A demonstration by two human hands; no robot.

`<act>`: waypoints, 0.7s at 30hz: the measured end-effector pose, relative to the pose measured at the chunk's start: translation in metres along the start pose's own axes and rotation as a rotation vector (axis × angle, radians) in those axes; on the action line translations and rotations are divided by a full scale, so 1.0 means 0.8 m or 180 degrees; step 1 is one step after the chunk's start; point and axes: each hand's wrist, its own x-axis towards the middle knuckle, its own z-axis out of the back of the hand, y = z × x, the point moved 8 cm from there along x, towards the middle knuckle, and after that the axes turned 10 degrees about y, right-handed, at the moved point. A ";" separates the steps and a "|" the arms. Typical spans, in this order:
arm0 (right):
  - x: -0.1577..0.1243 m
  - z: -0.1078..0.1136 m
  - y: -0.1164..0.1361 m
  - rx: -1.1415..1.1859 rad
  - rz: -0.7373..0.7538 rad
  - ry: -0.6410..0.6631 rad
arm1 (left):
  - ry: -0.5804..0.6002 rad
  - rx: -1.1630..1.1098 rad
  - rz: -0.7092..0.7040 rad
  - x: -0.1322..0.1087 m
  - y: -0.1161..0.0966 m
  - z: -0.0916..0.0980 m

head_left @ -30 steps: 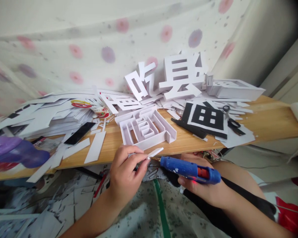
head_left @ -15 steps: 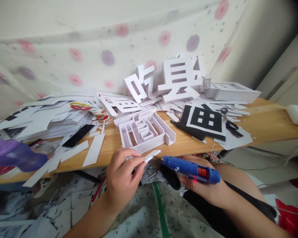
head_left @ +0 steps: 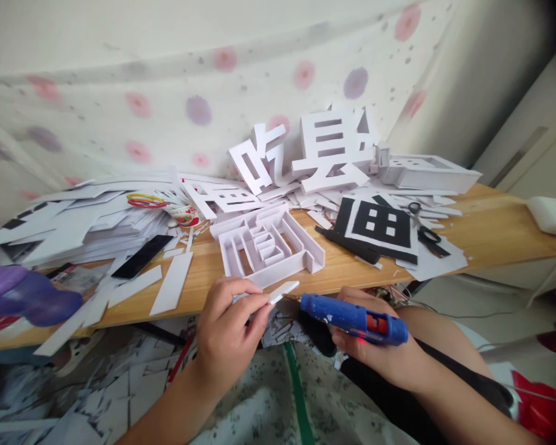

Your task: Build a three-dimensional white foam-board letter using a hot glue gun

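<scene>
Between thumb and fingers, my left hand [head_left: 231, 324] pinches a small white foam-board strip [head_left: 283, 290] in front of the table edge. My right hand [head_left: 375, 349] is wrapped around a blue hot glue gun [head_left: 352, 318] with a red light glowing on it. The gun's nozzle points left and sits at the strip's edge; whether it touches, I cannot tell. Just beyond my hands, a white foam-board character [head_left: 271, 275] with raised walls lies on its face on the wooden table [head_left: 204, 296].
Finished white characters [head_left: 331, 148] lean at the back. Black-and-white cut pieces [head_left: 384, 232] and scissors [head_left: 429, 232] lie to the right. On the left are a black phone [head_left: 141, 256], stacked white sheets [head_left: 106, 228], a cup [head_left: 185, 215] and a purple object [head_left: 28, 296]. A white box [head_left: 551, 216] stands far right.
The view has shifted slightly, so the table and its contents appear a little further left. Strip and glue gun keep nearly the same position relative to each other.
</scene>
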 end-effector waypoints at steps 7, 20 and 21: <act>-0.002 0.008 -0.002 -0.0139 -0.0053 -0.0085 | -0.0023 0.0017 -0.0056 0.003 -0.002 0.001; -0.004 0.011 -0.008 -0.0328 -0.0170 -0.0060 | -0.0018 0.0076 -0.0152 -0.002 -0.004 0.007; -0.005 0.010 -0.008 -0.0334 -0.0182 -0.0040 | -0.0015 0.0092 -0.0187 -0.002 -0.004 0.008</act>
